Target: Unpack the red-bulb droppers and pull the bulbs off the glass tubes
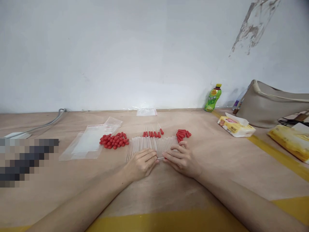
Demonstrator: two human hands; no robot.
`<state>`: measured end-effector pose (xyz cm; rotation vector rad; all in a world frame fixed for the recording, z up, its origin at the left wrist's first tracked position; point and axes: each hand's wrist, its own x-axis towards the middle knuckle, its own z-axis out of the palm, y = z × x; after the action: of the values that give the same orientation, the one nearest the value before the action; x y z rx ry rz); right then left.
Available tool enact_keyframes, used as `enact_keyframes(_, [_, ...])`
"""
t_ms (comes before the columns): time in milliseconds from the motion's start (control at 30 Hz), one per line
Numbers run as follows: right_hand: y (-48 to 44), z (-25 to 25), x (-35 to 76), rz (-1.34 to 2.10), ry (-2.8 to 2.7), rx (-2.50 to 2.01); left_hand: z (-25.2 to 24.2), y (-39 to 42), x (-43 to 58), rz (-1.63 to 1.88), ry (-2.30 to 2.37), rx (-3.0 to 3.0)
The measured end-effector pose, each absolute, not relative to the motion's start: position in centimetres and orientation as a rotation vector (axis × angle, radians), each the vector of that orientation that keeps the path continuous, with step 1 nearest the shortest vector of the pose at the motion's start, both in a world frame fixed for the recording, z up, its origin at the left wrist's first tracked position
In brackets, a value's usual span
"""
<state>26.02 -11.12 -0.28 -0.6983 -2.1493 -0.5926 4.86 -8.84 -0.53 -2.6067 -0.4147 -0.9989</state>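
Observation:
My left hand (144,162) is closed on one end of a clear glass dropper tube (160,158), which lies crosswise between my hands. The fingers of my right hand (184,161) pinch a red rubber bulb at the tube's other end; only a sliver of red shows. Just beyond my hands lies a row of clear tubes (141,143), partly covered by my fingers. Behind that row are several tubes with red bulbs fitted (152,134). A pile of loose red bulbs (114,140) sits to the left, and a smaller group of red bulbs (182,133) is past my right hand.
Clear plastic bags (88,140) lie at the left, and a small bag (146,112) is by the wall. A green drink bottle (213,98), a tissue pack (235,125), a yellow pack (289,140) and a beige bag (270,106) stand right. A grey cable (51,121) runs at far left.

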Motion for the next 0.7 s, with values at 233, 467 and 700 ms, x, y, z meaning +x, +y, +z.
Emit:
enact_keyframes(233, [-10.9, -0.1, 26.6, -0.703, -2.116, -0.652, -0.2, -8.8, 4.7, -1.006, -0.448, -2.639])
enact_keyframes(467, [-11.1, 0.9, 27.5, -0.804, -2.099, -0.625, 0.0, -8.5, 4.3, -1.084, -0.476, -2.617])
enact_keyframes(700, [-6.7, 0.8, 34.2, -0.209, -1.433, -1.326, 1.0, -6.3, 2.9, -1.263, -1.111, -2.344])
